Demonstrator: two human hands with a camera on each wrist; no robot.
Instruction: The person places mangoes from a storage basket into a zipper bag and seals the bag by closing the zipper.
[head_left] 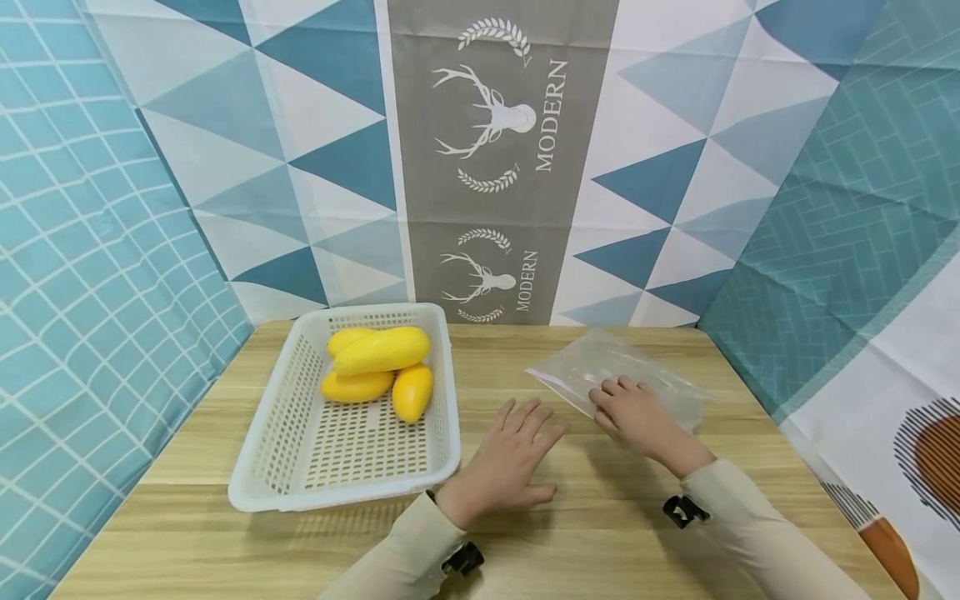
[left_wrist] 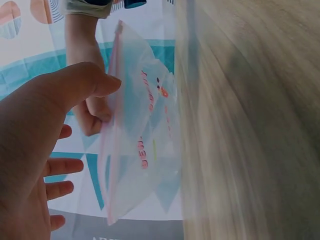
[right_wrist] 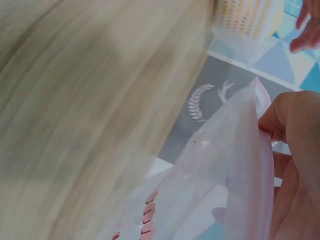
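Observation:
A clear zip-top plastic bag (head_left: 581,362) with a pinkish zip edge is at the right of the table. My right hand (head_left: 641,421) pinches that zip edge between thumb and fingers, as the right wrist view shows. Red printing marks the bag (left_wrist: 145,130) in the left wrist view. My left hand (head_left: 510,462) is between the bag and a white basket (head_left: 262,417), fingers spread, holding nothing. Its thumb (left_wrist: 92,82) overlaps the bag's edge in the left wrist view, while the head view shows the hand apart from the bag.
Several smooth yellow, elongated fruits (head_left: 382,350) lie piled toward the back of the perforated basket, at the table's left. The wooden table (head_left: 600,533) meets a patterned cloth backdrop (head_left: 495,200) behind, with more cloth on both sides.

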